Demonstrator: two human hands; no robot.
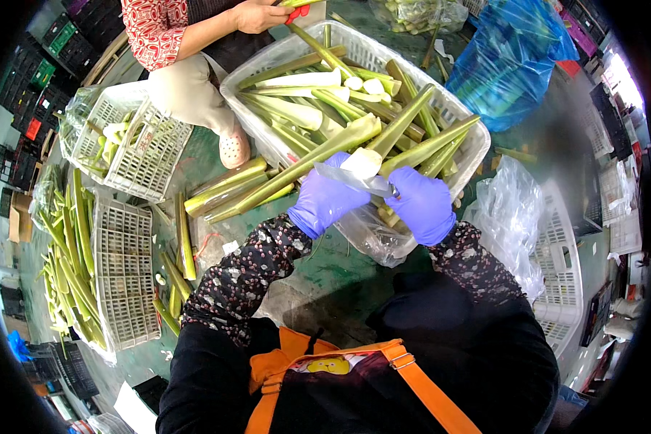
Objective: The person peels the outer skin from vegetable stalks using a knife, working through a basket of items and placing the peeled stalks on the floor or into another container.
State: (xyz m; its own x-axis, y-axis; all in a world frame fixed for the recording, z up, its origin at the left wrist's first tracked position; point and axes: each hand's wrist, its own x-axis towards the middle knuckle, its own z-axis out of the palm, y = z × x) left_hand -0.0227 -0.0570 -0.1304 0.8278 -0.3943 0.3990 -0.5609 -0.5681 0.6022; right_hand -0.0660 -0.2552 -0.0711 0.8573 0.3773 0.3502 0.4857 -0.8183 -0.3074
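In purple gloves, both my hands meet over the near edge of a white plastic crate (480, 149) lined with clear plastic. My left hand (331, 198) grips the pale, cut base of a thick green vegetable stalk (401, 122), whose other end points away over the crate. The right hand (420, 203) holds a knife (352, 179), its flat blade lying across the near side of that pale base and reaching over my left fingers. Just beyond my left hand, a longer stalk (304, 157) slants from the floor side up onto the crate. Many trimmed stalks (293, 111) fill the crate.
Opposite, another person's hand (260, 16) holds a stalk and something red. White crates of pieces (165, 135) and long stalks (125, 271) stand left; loose stalks (228, 190) lie between. Rightward are a blue plastic bag (507, 65), clear plastic (507, 211) and a white crate (561, 276).
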